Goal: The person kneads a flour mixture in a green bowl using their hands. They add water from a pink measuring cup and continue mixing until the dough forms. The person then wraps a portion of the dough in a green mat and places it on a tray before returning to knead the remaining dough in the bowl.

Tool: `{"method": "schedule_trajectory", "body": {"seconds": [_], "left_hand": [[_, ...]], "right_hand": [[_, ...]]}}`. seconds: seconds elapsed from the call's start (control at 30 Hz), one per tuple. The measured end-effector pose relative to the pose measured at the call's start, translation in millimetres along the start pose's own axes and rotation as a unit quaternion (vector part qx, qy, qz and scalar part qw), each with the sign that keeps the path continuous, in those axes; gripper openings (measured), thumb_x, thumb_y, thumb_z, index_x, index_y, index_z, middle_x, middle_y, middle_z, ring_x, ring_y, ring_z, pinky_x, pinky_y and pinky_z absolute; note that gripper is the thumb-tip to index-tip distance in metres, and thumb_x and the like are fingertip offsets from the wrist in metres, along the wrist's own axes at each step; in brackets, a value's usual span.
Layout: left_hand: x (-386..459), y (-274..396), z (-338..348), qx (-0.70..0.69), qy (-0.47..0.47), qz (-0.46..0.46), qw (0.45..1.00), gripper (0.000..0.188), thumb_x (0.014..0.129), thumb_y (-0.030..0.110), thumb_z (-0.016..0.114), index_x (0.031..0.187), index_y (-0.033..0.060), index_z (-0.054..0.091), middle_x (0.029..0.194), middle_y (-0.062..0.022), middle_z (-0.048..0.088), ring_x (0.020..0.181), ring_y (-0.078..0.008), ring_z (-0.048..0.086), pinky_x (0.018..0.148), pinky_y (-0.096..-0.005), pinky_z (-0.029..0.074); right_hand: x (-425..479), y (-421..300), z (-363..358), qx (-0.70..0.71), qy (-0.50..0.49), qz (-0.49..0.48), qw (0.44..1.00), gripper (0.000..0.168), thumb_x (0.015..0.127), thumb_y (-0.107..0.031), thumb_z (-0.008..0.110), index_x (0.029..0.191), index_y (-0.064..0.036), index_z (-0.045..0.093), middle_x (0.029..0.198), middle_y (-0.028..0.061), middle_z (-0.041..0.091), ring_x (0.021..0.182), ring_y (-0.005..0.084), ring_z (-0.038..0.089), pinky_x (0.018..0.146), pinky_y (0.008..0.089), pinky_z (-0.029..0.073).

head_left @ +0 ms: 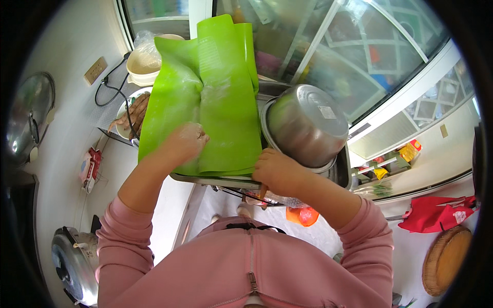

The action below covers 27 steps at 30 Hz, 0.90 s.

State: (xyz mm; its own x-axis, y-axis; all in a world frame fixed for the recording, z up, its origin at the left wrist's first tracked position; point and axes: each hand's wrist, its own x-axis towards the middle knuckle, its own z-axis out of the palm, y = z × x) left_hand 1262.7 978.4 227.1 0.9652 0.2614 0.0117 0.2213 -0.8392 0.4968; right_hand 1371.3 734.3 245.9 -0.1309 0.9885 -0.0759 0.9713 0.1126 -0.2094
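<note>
A floured green silicone kneading mat (231, 111) lies with folds over a metal sink unit (344, 169). My left hand (187, 141), white with flour on the knuckles, is curled over the left part of the mat; whether it pinches anything does not show. At the mat's near right corner, my right hand (278, 171) is closed around a thin brown wooden stick, probably a rolling pin, whose end (263, 191) sticks out below the fist. Just beyond that hand a stainless steel pot (308, 123) rests upside down on the right side of the sink.
On the left are a plate of brown root vegetables (134, 115), a cream plastic colander (142, 67) and a black power cable (115, 87). A sliding glass window (346, 50) borders the far side. A pressure cooker (75, 265) stands at lower left.
</note>
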Motion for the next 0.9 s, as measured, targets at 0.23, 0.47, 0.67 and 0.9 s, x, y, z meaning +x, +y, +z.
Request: {"method": "schedule_trajectory", "body": {"seconds": [0.23,0.47,0.67,0.9], "left_hand": [[8,-17,7,0.083,-0.03,0.03,0.996,0.026,0.08,0.025,0.058,0.08,-0.0004,0.065,0.082,-0.0209,0.061,0.079,-0.0378,0.058,0.07,-0.0439,0.045],[2,-46,21,0.094,0.036,0.093,0.991,0.023,0.08,0.023,0.058,0.08,0.0011,0.064,0.075,-0.0214,0.059,0.072,-0.0384,0.057,0.065,-0.0455,0.045],[1,-21,0,0.039,-0.01,-0.001,0.999,0.017,0.078,0.016,0.056,0.082,0.0015,0.064,0.078,-0.0228,0.061,0.071,-0.0401,0.057,0.064,-0.0443,0.046],[2,-52,-12,0.051,0.047,0.025,0.997,0.017,0.076,0.009,0.052,0.086,0.0012,0.063,0.085,-0.0219,0.062,0.076,-0.039,0.059,0.067,-0.043,0.047]], "right_hand": [[5,2,-14,-0.068,-0.198,0.117,0.971,0.028,0.062,-0.027,0.073,0.077,-0.005,0.065,0.073,0.0084,0.062,0.082,0.0287,0.059,0.072,0.0388,0.047],[38,-5,-11,-0.119,-0.123,0.162,0.972,0.031,0.057,-0.016,0.077,0.082,-0.004,0.064,0.075,0.0108,0.064,0.073,0.0309,0.064,0.061,0.0391,0.05],[63,0,-25,-0.249,-0.173,0.071,0.95,0.004,0.069,-0.013,0.065,0.066,-0.01,0.064,0.069,0.0066,0.065,0.068,0.0237,0.066,0.054,0.0359,0.049],[43,11,-83,-0.31,0.007,0.18,0.934,0.007,0.073,-0.013,0.056,0.073,-0.01,0.063,0.071,0.0107,0.065,0.066,0.0275,0.065,0.057,0.0401,0.05]]}}
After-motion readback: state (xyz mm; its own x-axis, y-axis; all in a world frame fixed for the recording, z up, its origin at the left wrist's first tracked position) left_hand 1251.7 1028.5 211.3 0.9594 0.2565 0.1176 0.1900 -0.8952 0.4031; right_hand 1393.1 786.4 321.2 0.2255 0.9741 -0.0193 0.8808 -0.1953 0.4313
